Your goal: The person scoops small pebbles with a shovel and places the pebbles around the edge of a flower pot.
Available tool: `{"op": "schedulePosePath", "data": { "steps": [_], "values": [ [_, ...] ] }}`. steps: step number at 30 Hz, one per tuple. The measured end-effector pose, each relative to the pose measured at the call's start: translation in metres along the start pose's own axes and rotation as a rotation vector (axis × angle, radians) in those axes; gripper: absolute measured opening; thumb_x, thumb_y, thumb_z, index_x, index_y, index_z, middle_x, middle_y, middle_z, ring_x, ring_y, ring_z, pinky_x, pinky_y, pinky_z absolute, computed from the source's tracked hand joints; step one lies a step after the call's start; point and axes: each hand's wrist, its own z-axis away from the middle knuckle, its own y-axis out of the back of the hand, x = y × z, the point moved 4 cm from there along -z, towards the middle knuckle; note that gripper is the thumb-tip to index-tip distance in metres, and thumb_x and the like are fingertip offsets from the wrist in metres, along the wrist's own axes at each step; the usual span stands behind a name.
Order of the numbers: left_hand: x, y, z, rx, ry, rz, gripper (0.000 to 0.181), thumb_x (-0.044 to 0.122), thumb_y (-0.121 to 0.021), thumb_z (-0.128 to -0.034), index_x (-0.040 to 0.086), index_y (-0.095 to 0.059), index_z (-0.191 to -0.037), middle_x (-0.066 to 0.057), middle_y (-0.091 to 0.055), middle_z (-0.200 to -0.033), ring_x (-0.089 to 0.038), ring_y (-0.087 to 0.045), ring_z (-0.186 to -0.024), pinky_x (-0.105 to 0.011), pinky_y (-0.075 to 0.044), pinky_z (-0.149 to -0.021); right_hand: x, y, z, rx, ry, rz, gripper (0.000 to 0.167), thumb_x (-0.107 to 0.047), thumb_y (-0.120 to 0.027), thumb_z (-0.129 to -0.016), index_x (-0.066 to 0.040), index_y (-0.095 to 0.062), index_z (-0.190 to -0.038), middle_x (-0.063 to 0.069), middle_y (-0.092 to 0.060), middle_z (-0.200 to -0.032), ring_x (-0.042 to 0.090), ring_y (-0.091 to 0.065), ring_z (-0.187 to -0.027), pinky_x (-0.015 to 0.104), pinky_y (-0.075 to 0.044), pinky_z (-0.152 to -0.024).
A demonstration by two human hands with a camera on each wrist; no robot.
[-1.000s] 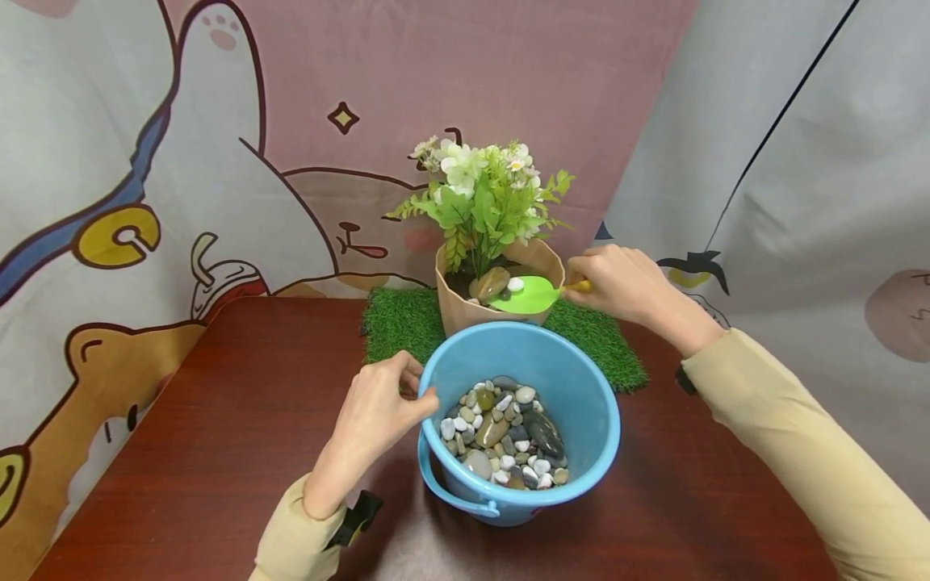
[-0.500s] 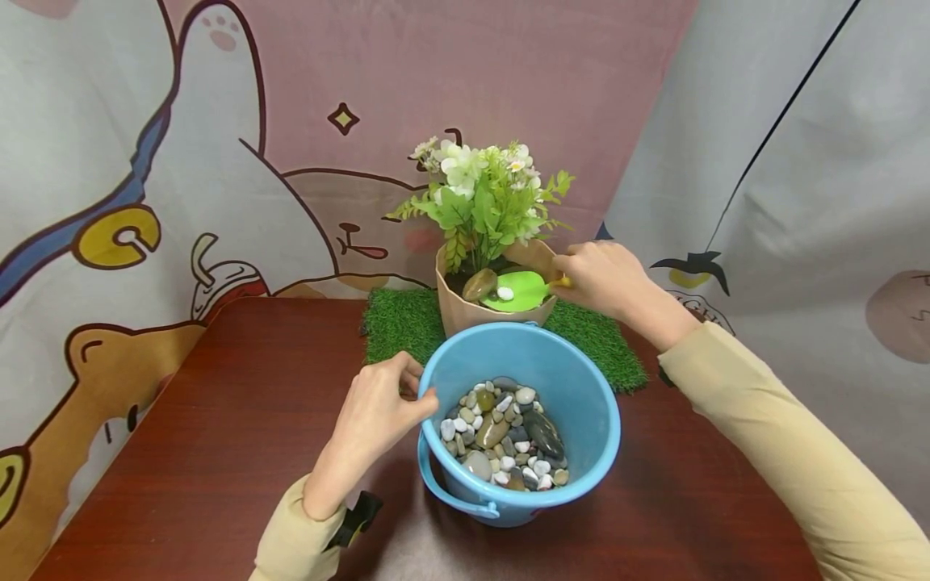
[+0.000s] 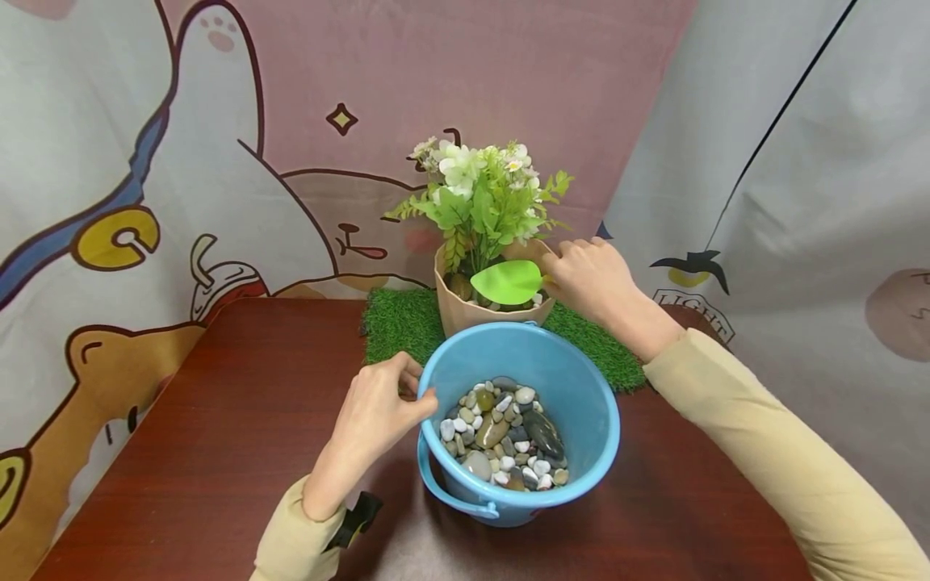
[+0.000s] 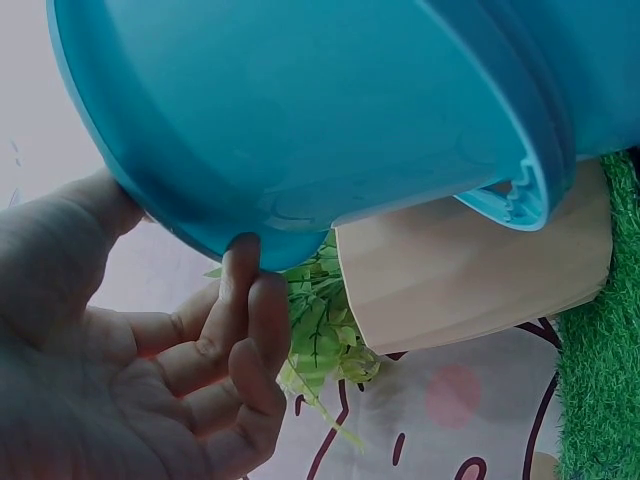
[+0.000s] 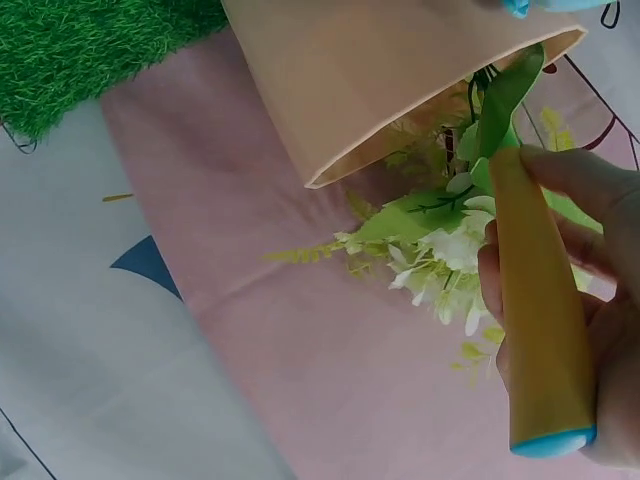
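In the head view my left hand (image 3: pixel 372 420) pinches the rim of a light blue bucket (image 3: pixel 609 452), thumb inside and fingers outside. White, grey and brown pebbles (image 3: pixel 494 433) cover the bucket's bottom. My right hand (image 3: pixel 597 282) grips a small garden trowel (image 3: pixel 507 282) over a beige flowerpot (image 3: pixel 461 313). Its green leaf-shaped blade is tipped over, and no stones show on it. The right wrist view gives its yellow handle (image 5: pixel 545 320) with a blue end, fingers wrapped round it. White flowers with green leaves (image 3: pixel 475 190) stand in the pot, above partly hidden stones.
A green artificial grass mat (image 3: pixel 400 323) lies under the flowerpot, directly behind the bucket. The bucket's handle (image 3: pixel 454 502) hangs down at its near left side. All stands on a reddish-brown table (image 3: pixel 276 403), with a cartoon-print cloth (image 3: pixel 545 73) behind.
My right hand has moved left over the pot and turned the trowel blade over. A white pebble has left the blade. My left hand and the bucket have stayed still.
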Motion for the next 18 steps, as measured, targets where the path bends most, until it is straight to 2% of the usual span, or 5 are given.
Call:
{"op": "schedulePosePath", "data": {
  "steps": [6, 12, 18],
  "values": [
    [0.0, 0.0, 0.0, -0.005, 0.006, 0.003, 0.014, 0.017, -0.07, -0.0706, 0.009, -0.064, -0.082, 0.001, -0.068, -0.068, -0.005, -0.059, -0.059, -0.025, -0.048, -0.059, -0.005, 0.004, 0.011, 0.131, 0.02, 0.036, 0.012, -0.015, -0.069, -0.08, -0.005, -0.063, -0.079, 0.01, -0.056, -0.063, 0.027, -0.052, -0.056, 0.035, -0.039, -0.054],
    [-0.001, 0.0, 0.0, -0.004, 0.003, 0.005, 0.014, 0.016, -0.07, -0.071, 0.009, -0.065, -0.082, 0.0, -0.068, -0.068, -0.004, -0.058, -0.058, -0.024, -0.047, -0.058, -0.012, 0.013, 0.024, 0.293, 0.076, 0.066, 0.015, -0.012, -0.072, -0.076, -0.003, -0.061, -0.075, 0.01, -0.051, -0.06, 0.023, -0.043, -0.049, 0.029, -0.027, -0.048],
    [-0.001, 0.0, 0.0, -0.004, 0.002, 0.004, 0.015, 0.016, -0.07, -0.0712, 0.009, -0.065, -0.082, 0.0, -0.068, -0.068, -0.005, -0.059, -0.058, -0.024, -0.048, -0.058, -0.021, 0.028, 0.037, 0.355, 0.096, 0.064, 0.016, -0.011, -0.072, -0.075, -0.002, -0.059, -0.076, 0.01, -0.052, -0.062, 0.021, -0.042, -0.048, 0.027, -0.029, -0.045]
  ]
}}
